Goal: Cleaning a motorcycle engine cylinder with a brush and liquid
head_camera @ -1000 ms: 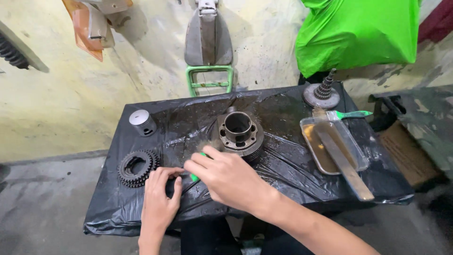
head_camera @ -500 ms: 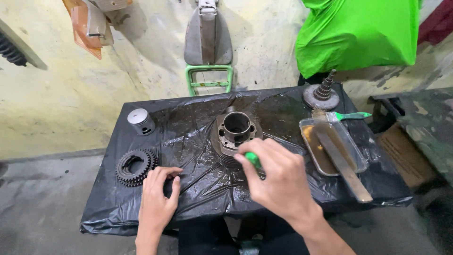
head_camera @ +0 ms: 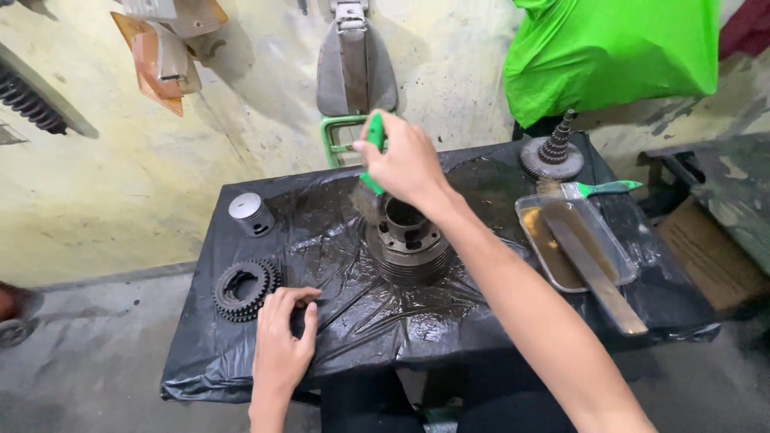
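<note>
Your right hand (head_camera: 405,160) grips the green brush (head_camera: 371,164), bristles down at the metal cylinder (head_camera: 407,240) to scrub it. Your left hand (head_camera: 282,341) rests flat, maybe steadying the black sheet (head_camera: 337,321).

Small repair workshop, prob. for engines/bikes. Surface (head_camera: 481,337) wrapped in oily black plastic sheet, carries greasy metal parts: finned cylinder (head_camera: 407,240) at centre, toothed gears (head_camera: 243,287) near left edge, piston (head_camera: 249,213) at back-left corner, stepped gear cluster (head_camera: 553,152) at back-right corner. Stained yellow wall (head_camera: 120,176) w/ hung vehicle panels (head_camera: 164,44), bare concrete floor (head_camera: 80,361).
</note>
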